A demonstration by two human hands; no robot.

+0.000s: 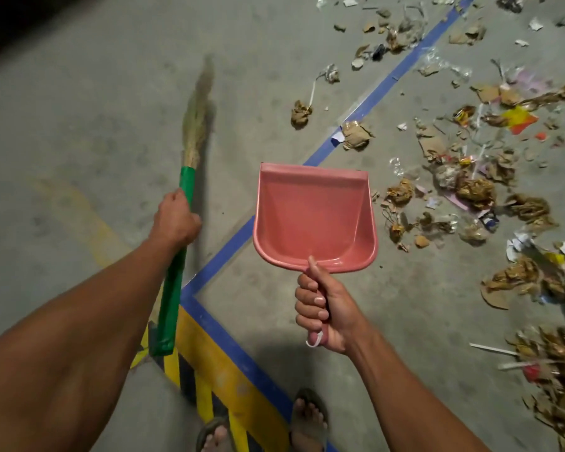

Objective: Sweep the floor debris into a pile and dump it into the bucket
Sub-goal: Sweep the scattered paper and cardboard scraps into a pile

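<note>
The floor (pixel 88 102) is bare grey concrete, dim toward the upper left corner. A blue painted line (pixel 377 91) runs diagonally from the top right down to a corner near the middle, then turns toward the bottom edge, where it borders a band of yellow and black hazard stripes (pixel 209 370). The person's 2 sandalled feet (pixel 309 419) stand at the bottom edge, on and beside that band.

Debris (pixel 470 187) of crumpled brown paper, torn cardboard, plastic wrap and coloured scraps lies scattered over the right side, mostly beyond the blue line, well apart from both hands.

The left hand (pixel 176 220) is wrapped around the green handle of a grass broom (pixel 194 125), whose bristles point away over clean floor on the left. The right hand (pixel 322 309) grips the handle of a pink dustpan (pixel 313 216), fingers curled round it and thumb along the top; the pan is held above the floor, its open edge facing away, with the debris to its right.
</note>
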